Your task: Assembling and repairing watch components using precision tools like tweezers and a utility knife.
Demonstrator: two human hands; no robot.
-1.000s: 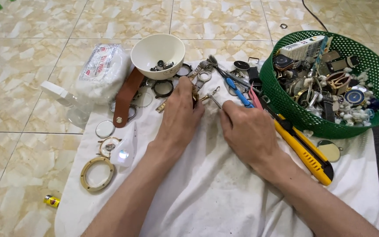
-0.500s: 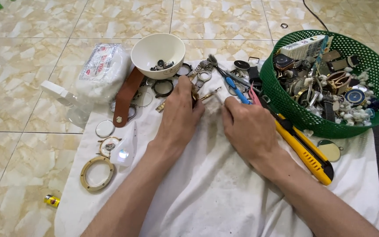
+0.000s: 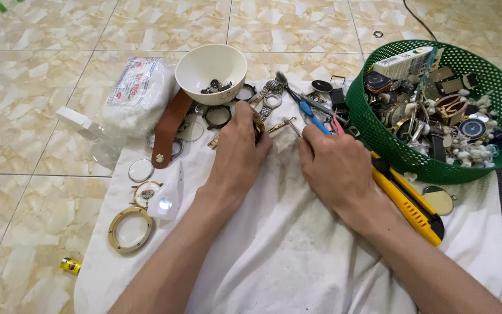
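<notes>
Both hands are resting on the rumpled, stained white cloth (image 3: 297,250): my left hand (image 3: 238,152) is pinching a small gold-coloured metal watch part (image 3: 258,125), while my right hand (image 3: 335,166), fingers curled, is gripping a thin silver metal tool (image 3: 293,127) just beside it, near the round green plastic mesh basket (image 3: 437,168).

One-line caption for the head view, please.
Left hand and right hand grip a small gold watch part over a white cloth.
</notes>
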